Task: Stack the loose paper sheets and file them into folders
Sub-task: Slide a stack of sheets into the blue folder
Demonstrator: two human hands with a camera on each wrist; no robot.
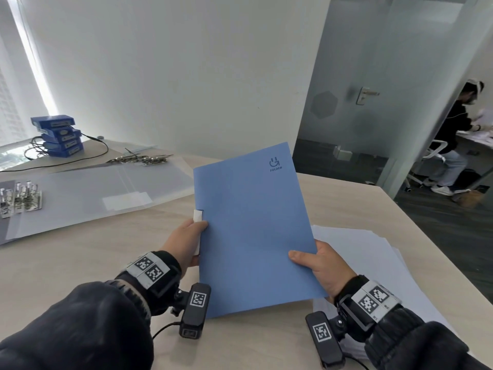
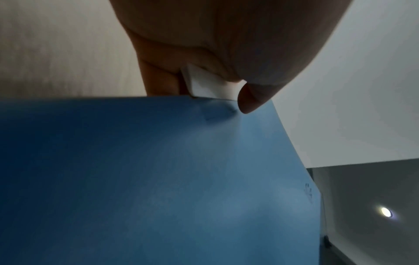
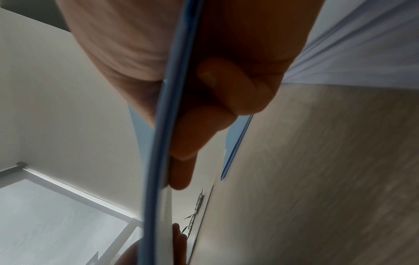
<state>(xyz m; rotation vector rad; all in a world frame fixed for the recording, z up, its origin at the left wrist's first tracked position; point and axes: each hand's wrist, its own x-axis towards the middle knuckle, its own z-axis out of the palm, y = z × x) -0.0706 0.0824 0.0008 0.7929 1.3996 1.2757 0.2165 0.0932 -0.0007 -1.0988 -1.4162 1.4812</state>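
A pale wood-grain surface (image 1: 80, 263) stood before a white wall (image 1: 173, 62) and frosted glass door (image 1: 360, 102). Above it, the blue folder (image 1: 253, 231) was pinched at its left edge by the left hand (image 1: 184, 241) and its right by the right hand (image 1: 325, 265), beside the loose paper sheets (image 1: 373, 249).

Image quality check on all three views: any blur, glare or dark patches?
Head: sharp, evenly lit, window glare at far left, edges bent by the wide lens. Left wrist: left hand dim and soft, blue paper folder shadowed, ceiling lamp flares. Right wrist: right hand backlit, dark, blurred up close.
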